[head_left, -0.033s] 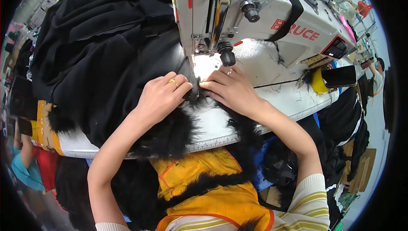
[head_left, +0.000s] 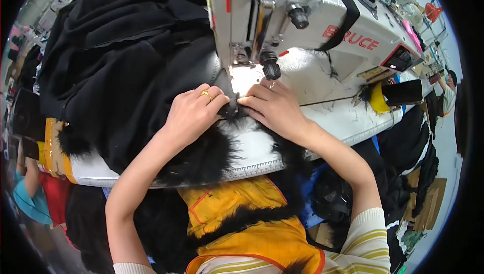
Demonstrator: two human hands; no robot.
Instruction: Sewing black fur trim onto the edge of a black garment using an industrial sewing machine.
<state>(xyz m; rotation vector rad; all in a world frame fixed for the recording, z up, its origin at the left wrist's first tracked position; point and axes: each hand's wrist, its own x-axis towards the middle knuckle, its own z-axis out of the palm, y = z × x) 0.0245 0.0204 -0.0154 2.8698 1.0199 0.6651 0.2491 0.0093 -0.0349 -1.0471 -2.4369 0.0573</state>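
At the sewing machine [head_left: 312,24], black fur trim [head_left: 235,114] held close

Just before the lit stitching plate [head_left: 246,78], my left hand [head_left: 197,111] and right hand [head_left: 277,106] pinch the black fur trim's edge; I seem to be aligning it for stitching. Next calls for guiding it flat. Bulky black fabric [head_left: 126,72] crowds the tabletop [head_left: 254,145] leftward; a phone [head_left: 403,92] sits right.

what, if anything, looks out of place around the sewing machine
Loose dark fibres litter the white tabletop right of the right hand, looking untidy. A black fur strip lies across the yellow apron, oddly off the tabletop.
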